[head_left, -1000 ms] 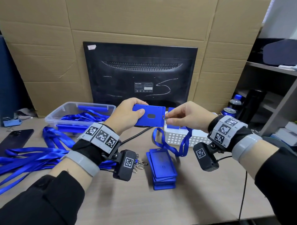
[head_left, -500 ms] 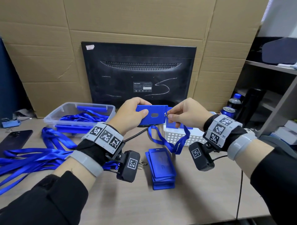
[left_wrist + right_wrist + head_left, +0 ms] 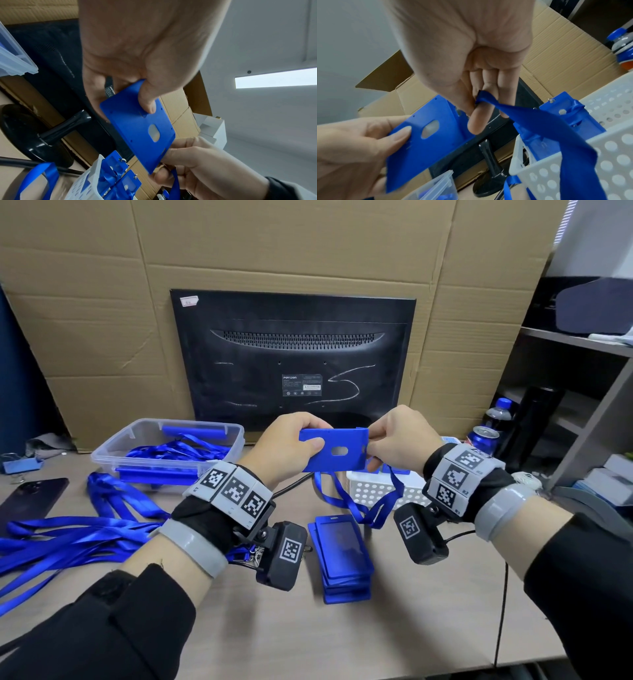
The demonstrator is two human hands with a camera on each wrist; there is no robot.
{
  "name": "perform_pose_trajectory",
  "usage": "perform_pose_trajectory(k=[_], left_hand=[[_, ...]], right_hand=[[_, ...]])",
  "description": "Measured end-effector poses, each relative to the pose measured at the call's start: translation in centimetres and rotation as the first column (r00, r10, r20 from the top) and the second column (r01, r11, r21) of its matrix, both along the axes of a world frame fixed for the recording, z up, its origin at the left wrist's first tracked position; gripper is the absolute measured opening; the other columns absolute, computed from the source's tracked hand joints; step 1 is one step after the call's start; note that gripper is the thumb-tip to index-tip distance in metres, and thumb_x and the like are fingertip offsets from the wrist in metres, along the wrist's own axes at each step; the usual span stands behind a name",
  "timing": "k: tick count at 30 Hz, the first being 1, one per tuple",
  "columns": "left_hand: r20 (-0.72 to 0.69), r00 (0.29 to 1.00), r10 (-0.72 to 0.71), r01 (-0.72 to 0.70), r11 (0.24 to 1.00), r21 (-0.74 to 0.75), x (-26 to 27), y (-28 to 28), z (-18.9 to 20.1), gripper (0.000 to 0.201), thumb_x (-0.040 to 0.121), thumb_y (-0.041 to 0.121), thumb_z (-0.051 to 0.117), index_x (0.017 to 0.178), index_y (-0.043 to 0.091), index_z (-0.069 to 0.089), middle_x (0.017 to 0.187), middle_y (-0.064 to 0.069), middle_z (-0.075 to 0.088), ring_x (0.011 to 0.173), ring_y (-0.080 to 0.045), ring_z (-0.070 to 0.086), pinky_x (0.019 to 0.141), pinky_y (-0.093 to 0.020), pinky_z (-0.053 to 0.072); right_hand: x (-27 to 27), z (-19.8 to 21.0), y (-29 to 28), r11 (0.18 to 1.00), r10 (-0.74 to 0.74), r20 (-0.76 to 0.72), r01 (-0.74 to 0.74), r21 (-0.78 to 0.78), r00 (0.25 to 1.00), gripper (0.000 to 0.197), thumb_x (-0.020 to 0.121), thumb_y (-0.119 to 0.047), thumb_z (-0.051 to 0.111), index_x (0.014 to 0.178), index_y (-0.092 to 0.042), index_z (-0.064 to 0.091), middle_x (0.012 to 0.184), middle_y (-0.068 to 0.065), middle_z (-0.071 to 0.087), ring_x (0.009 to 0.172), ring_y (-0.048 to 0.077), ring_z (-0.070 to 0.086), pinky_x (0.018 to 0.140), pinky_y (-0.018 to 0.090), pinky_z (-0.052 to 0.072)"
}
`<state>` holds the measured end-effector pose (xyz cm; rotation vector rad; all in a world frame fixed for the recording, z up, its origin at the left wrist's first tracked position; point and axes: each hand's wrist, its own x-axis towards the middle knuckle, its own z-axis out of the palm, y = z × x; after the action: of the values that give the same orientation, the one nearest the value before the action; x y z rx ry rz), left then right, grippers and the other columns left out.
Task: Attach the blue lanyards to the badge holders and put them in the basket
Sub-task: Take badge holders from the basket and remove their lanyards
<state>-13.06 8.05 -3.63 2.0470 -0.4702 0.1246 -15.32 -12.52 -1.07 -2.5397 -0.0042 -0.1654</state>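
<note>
Head view, centre of frame: one badge holder [image 3: 332, 451], rigid blue plastic, flat and rectangular with an oval cut-out, is held level above the desk [image 3: 428, 611]. It is pinched at its left end by the left hand [image 3: 287, 445], thumb on the near face and fingers curled behind. At its right end, the right hand [image 3: 399, 440] is closed in a pinch on the end of a blue lanyard [image 3: 356, 505], whose glossy woven ribbon hangs in a loop below both hands. The metal clip is hidden by the fingertips; whether it is already hooked cannot be told.

Step in hand, as judged: attachment of the lanyard clip to the holder's end tab. The next move is judged to call for the clip to be seated through the tab and released, then for the joined pair to be carried to the basket [image 3: 373, 494].

Right wrist view, lower right: the basket [image 3: 573, 169], white plastic with round perforations, is seen to contain finished holders with lanyards attached. The ribbon [image 3: 530, 121] is seen twisted where it leaves the pinching fingers [image 3: 476, 121].

Head view, lower centre: a stack of unfitted holders [image 3: 342, 559] lies on the matt wood-grain desk. Left of frame: loose lanyards [image 3: 68, 539] are spread flat, and a clear plastic tub [image 3: 113, 453] holds more blue stock. Upper centre: a black monitor back [image 3: 294, 361] is stood against corrugated cardboard [image 3: 102, 320].
</note>
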Motion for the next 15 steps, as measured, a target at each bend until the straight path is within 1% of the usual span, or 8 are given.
perform_pose_trajectory(k=[1, 3, 6, 8, 10, 12, 14, 15], left_hand=[[0.012, 1.0, -0.011, 0.011, 1.0, 0.005, -0.1, 0.0, 0.1, 0.018, 0.099, 0.004, 0.062, 0.109, 0.017, 0.072, 0.107, 0.005, 0.07, 0.087, -0.005, 0.065, 0.065, -0.016, 0.048], [0.025, 1.0, 0.001, 0.0, 1.0, -0.006, -0.2, -0.1, 0.2, 0.017, 0.099, 0.005, 0.063, 0.108, 0.017, 0.072, 0.107, 0.004, 0.072, 0.086, -0.004, 0.066, 0.066, -0.018, 0.051], [-0.079, 0.996, 0.037, -0.042, 0.996, -0.075, -0.3, -0.2, 0.3, 0.013, 0.102, 0.009, 0.061, 0.108, 0.019, 0.067, 0.105, -0.002, 0.069, 0.084, -0.012, 0.07, 0.065, -0.035, 0.064], [-0.167, 0.985, 0.047, -0.066, 0.992, -0.109, -0.6, -0.4, 0.2, 0.01, 0.103, 0.012, 0.06, 0.11, 0.02, 0.062, 0.108, -0.004, 0.065, 0.089, -0.018, 0.072, 0.064, -0.042, 0.066], [-0.197, 0.979, 0.044, -0.071, 0.989, -0.131, -0.8, -0.5, 0.1, 0.009, 0.104, 0.015, 0.061, 0.112, 0.019, 0.058, 0.113, -0.006, 0.063, 0.094, -0.022, 0.073, 0.066, -0.046, 0.067], [-0.192, 0.981, 0.022, -0.047, 0.991, -0.128, -1.0, -0.7, 0.0, 0.012, 0.101, 0.016, 0.063, 0.111, 0.018, 0.057, 0.112, -0.011, 0.066, 0.095, -0.026, 0.074, 0.07, -0.048, 0.067], [-0.199, 0.978, -0.06, 0.041, 0.994, -0.098, -1.2, -0.8, 0.0, 0.015, 0.097, 0.016, 0.069, 0.108, 0.016, 0.058, 0.105, -0.017, 0.073, 0.093, -0.03, 0.076, 0.075, -0.051, 0.066], [-0.218, 0.969, -0.119, 0.103, 0.991, -0.081, -1.4, -0.9, 0.1, 0.019, 0.095, 0.016, 0.073, 0.107, 0.016, 0.059, 0.103, -0.017, 0.075, 0.092, -0.029, 0.076, 0.079, -0.052, 0.065]], right_hand=[[-0.1, 0.1, -0.2, 1.0, 0.017, -0.016, -0.017, 0.004, 1.0, 0.031, 0.092, -0.006, 0.06, 0.09, -0.025, 0.084, 0.064, -0.003, 0.076, 0.058, -0.001, 0.071, 0.058, 0.019, 0.048], [-0.1, -0.1, -0.7, 0.995, 0.06, -0.044, -0.056, 0.084, 0.997, 0.028, 0.095, -0.006, 0.061, 0.096, -0.022, 0.084, 0.07, -0.003, 0.079, 0.064, 0.004, 0.074, 0.066, 0.026, 0.052], [0.6, -1.0, -1.3, 0.968, 0.0, -0.006, 0.001, 0.25, 1.0, 0.017, 0.104, -0.01, 0.059, 0.108, -0.012, 0.075, 0.084, 0.0, 0.081, 0.069, 0.02, 0.077, 0.078, 0.04, 0.061], [1.2, -1.3, -1.5, 0.936, -0.052, -0.03, 0.059, 0.346, 0.998, 0.016, 0.106, -0.011, 0.053, 0.115, -0.012, 0.067, 0.09, 0.005, 0.076, 0.061, 0.024, 0.068, 0.073, 0.042, 0.06], [1.5, -1.4, -1.2, 0.88, -0.063, -0.098, 0.102, 0.465, 0.993, 0.017, 0.108, -0.018, 0.051, 0.115, -0.01, 0.064, 0.088, 0.006, 0.065, 0.054, 0.017, 0.046, 0.057, 0.033, 0.044], [1.5, -1.1, -1.0, 0.78, -0.041, -0.183, 0.146, 0.609, 0.982, 0.03, 0.108, -0.04, 0.051, 0.104, -0.011, 0.06, 0.079, 0.003, 0.055, 0.054, 0.014, 0.028, 0.053, 0.028, 0.025], [1.6, -1.0, -1.0, 0.753, 0.022, -0.217, 0.127, 0.645, 0.976, 0.044, 0.103, -0.056, 0.054, 0.095, -0.013, 0.059, 0.074, 0.002, 0.056, 0.056, 0.014, 0.023, 0.055, 0.029, 0.019], [1.6, -1.0, -1.0, 0.765, 0.058, -0.215, 0.095, 0.637, 0.975, 0.044, 0.102, -0.054, 0.058, 0.095, -0.011, 0.062, 0.073, 0.003, 0.057, 0.056, 0.015, 0.023, 0.054, 0.028, 0.019]])
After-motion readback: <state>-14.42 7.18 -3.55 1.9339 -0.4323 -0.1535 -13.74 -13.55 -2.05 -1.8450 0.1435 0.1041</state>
